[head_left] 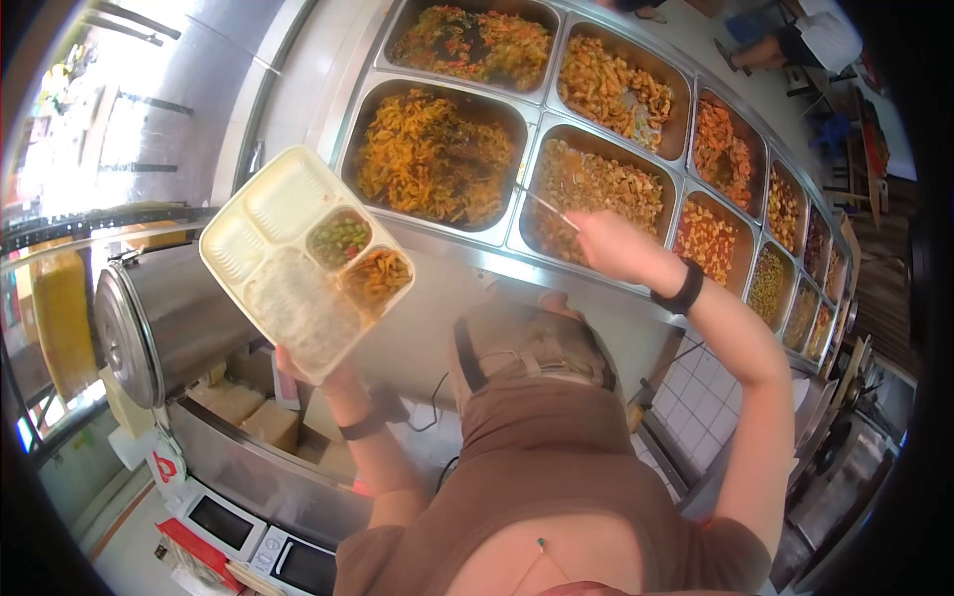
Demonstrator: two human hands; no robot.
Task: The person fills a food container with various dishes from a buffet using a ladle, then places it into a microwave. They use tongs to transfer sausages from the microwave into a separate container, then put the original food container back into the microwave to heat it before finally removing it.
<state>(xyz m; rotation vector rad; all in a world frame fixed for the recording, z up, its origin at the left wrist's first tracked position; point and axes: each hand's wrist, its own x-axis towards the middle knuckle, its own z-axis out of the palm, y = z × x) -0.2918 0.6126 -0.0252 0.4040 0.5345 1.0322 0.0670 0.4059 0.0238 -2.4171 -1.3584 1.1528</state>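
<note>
My left hand [323, 374] grips the lower edge of a cream compartment food tray [281, 194], which is held tilted at the left. White rice [298, 310] fills its large section. One small section has chopped green vegetables [341, 236], another an orange shredded dish [380, 276]; the upper sections look bare. Closed around the thin handle of a metal serving utensil [548, 206], my right hand [618, 245] is over the pan of diced food in sauce [601, 184]. I cannot make out the utensil's head. Left of that pan sits a pan of orange-yellow shreds [412, 149].
Several more steel food pans [624, 94] run along the counter to the right. A large metal pot [179, 323] lies to the left, above cardboard boxes [268, 412]. Another person [795, 50] is at the far upper right. A white appliance [224, 521] stands lower left.
</note>
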